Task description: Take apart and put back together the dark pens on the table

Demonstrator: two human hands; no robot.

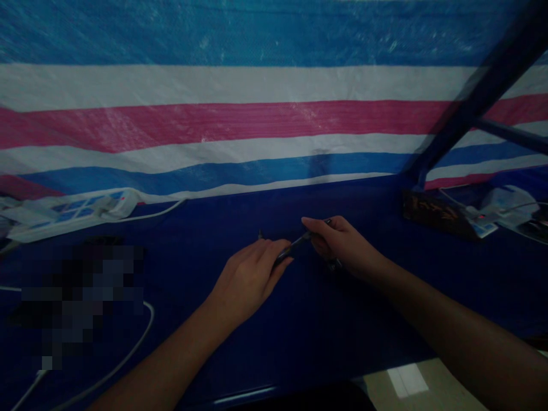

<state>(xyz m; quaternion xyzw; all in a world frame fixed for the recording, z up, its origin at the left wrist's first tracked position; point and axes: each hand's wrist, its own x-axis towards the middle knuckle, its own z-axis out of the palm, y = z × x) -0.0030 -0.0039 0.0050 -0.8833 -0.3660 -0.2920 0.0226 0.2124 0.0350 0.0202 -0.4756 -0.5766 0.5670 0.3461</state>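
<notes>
Over the dark blue table point(299, 331), my left hand point(252, 274) is closed around a slim dark tool point(285, 254) with a thin metal shaft. The shaft points up and right to my right hand point(338, 242), whose thumb and fingers are pressed together. Small dark, shiny parts of an object point(335, 265) show above and below the right fingers; most of it is hidden, so I cannot tell what it is. A small pointed item point(260, 234) sticks up just behind my left fingers.
A white power strip point(72, 214) with a cable lies at the back left. Nearer, a blurred dark object point(85, 291) has a white cable. At the right are a dark box point(440, 214) and another power strip point(488, 228). A striped sheet point(257, 120) hangs behind.
</notes>
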